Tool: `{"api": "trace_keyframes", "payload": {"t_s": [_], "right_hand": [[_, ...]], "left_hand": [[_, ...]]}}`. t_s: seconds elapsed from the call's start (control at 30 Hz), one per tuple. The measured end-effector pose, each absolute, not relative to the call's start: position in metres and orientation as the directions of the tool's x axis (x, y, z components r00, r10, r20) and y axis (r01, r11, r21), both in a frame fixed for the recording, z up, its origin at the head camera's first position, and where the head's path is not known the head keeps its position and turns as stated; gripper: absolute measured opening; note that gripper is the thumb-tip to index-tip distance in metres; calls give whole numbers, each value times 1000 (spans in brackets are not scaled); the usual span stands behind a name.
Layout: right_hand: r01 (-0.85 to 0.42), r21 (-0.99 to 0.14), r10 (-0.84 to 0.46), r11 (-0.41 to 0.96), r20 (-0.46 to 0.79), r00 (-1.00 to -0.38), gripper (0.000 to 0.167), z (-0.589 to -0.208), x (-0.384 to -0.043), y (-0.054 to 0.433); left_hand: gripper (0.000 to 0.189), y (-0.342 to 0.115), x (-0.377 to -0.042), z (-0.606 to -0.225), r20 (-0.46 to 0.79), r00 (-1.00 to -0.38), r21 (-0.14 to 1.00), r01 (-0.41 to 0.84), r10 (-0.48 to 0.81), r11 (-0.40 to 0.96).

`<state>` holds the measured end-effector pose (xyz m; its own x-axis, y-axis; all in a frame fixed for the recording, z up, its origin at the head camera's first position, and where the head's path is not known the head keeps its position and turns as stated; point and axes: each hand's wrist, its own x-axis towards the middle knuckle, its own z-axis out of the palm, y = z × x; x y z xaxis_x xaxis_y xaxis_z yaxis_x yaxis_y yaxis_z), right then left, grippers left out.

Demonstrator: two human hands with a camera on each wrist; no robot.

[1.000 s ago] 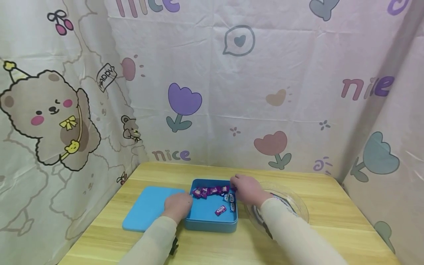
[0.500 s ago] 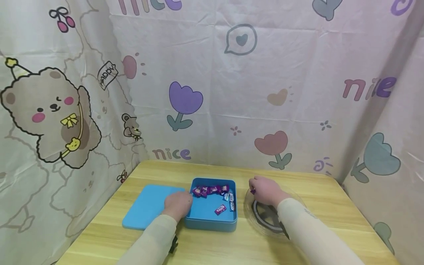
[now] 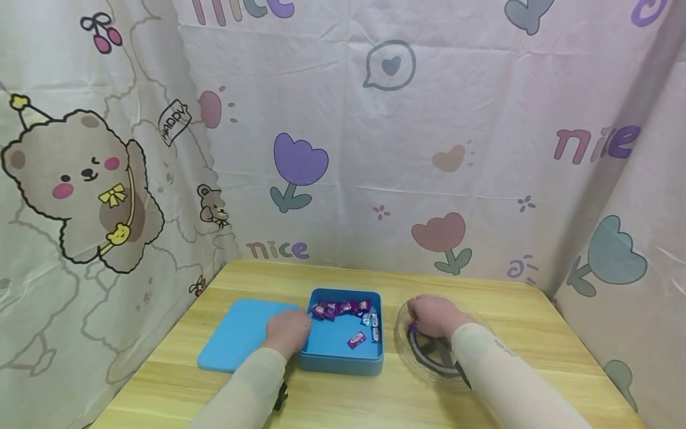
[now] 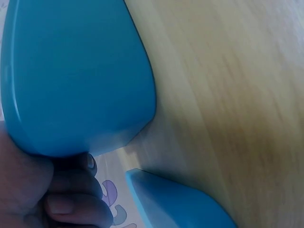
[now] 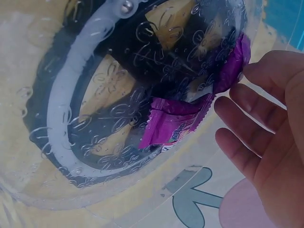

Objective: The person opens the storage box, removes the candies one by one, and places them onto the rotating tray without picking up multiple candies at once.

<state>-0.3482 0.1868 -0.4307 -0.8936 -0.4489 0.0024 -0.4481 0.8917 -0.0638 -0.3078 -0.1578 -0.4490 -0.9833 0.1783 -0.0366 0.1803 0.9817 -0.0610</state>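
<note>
My left hand (image 3: 287,332) grips the left wall of the blue open box (image 3: 341,364), its fingers curled at the rim in the left wrist view. Inside that box, several purple-wrapped candies (image 3: 346,307) line the back. A few blue-wrapped candies (image 3: 375,334) lie along the right side, and a single pink-purple candy (image 3: 356,339) rests nearer the front. On the right, my right hand (image 3: 436,316) reaches low into a clear patterned dish (image 3: 403,351). Its thumb and forefinger pinch a corner of a purple candy (image 5: 233,66). Another purple candy (image 5: 176,121) shows beside it in the dish.
A flat blue lid (image 3: 236,336) lies left of the box, partly behind the left hand. Through the clear dish shows a grey ring (image 3: 429,360) with dark parts. A patterned curtain (image 3: 348,226) hangs behind the wooden table (image 3: 343,405).
My right hand has moved right from the box's back right corner to the dish, carrying a purple candy, then down into it. My left hand keeps its grip on the box.
</note>
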Motion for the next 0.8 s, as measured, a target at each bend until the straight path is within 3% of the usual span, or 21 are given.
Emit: {"api": "trace_keyframes", "payload": {"t_s": [0.4, 0.8], "right_hand": [[-400, -87, -404, 912, -35, -914, 12, -425, -351, 178], [-467, -102, -463, 879, 60, -884, 14, -413, -352, 151]], "left_hand": [[14, -157, -310, -451, -46, -985, -57, 171, 169, 984], [14, -158, -311, -452, -56, -984, -54, 172, 169, 984]]}}
